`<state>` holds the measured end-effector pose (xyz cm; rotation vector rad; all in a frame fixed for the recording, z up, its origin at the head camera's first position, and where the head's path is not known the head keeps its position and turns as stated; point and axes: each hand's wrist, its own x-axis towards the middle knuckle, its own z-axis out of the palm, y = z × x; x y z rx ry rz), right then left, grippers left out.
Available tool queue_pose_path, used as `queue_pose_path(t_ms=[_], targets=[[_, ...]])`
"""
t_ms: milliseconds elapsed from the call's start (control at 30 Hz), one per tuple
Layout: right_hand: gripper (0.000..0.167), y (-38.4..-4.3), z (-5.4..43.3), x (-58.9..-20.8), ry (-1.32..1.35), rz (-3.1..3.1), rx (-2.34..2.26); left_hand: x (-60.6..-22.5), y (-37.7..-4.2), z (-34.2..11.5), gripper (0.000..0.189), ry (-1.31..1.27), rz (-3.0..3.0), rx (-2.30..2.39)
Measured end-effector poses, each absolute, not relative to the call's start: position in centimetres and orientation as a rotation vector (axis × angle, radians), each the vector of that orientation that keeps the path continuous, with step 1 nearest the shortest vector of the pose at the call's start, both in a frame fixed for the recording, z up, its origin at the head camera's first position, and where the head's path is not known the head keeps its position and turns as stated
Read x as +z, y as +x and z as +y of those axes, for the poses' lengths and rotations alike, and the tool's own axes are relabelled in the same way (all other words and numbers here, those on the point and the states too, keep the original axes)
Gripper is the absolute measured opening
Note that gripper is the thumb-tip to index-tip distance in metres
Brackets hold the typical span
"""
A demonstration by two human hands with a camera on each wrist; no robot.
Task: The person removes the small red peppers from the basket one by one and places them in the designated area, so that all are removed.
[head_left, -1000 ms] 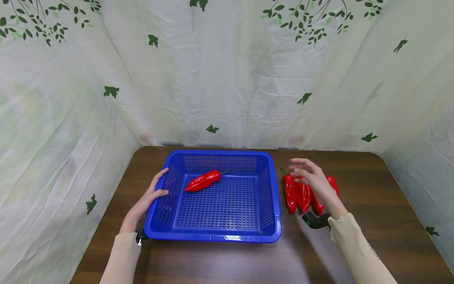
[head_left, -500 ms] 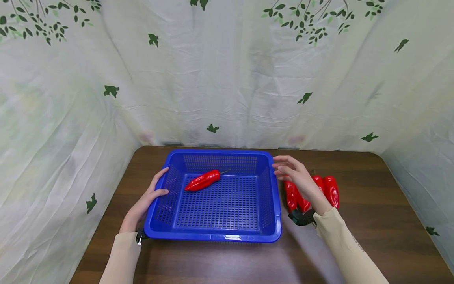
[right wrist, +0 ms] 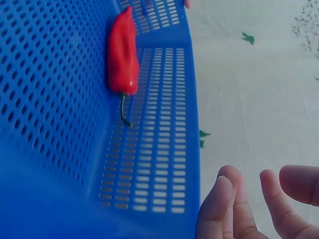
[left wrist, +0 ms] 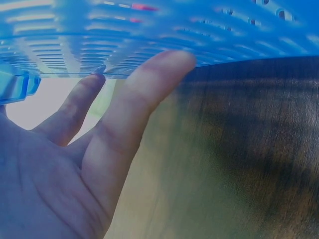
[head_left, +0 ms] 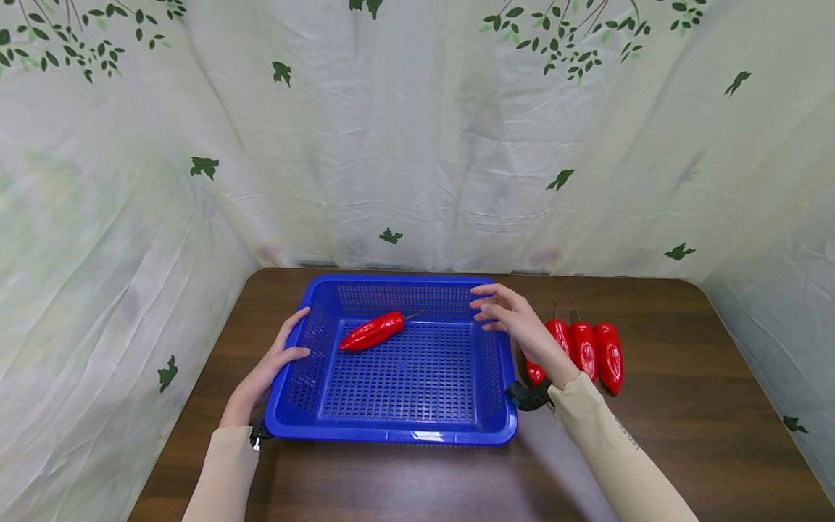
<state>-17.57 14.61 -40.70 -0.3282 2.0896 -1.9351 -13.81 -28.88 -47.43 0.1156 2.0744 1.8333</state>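
Observation:
The blue basket [head_left: 401, 437] stands on the table, its rim at the left touched by my left hand [head_left: 270, 366]. In the left wrist view the left thumb [left wrist: 127, 112] and a finger extend straight against the basket's perforated side. Inside the basket lies one long red pepper [head_left: 373, 332], its green stem pointing right. My right hand [head_left: 518, 326] is over the basket's right rim, fingers loosely bent and apart, with nothing between them. Several more red peppers [head_left: 609, 359] lie in a row right of the basket, the leftmost partly hidden by the right hand and wrist.
The brown wooden table [head_left: 678, 391] extends to the right and in front of the basket. A pale curtain [head_left: 424, 145] with leaf prints hangs behind the table and along both sides.
My right hand has moved left from above the row of peppers to over the basket's right rim, uncovering the peppers on the right. The left hand and basket have stayed in place.

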Motion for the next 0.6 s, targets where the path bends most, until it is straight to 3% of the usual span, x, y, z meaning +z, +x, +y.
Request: queue_pose_path(t_ms=[600], targets=[[0.035,-17.9,10.1,-41.7,-0.349,2.068,-1.889,-47.5,-13.8,-28.9,0.066,0.119,2.065,1.841]])
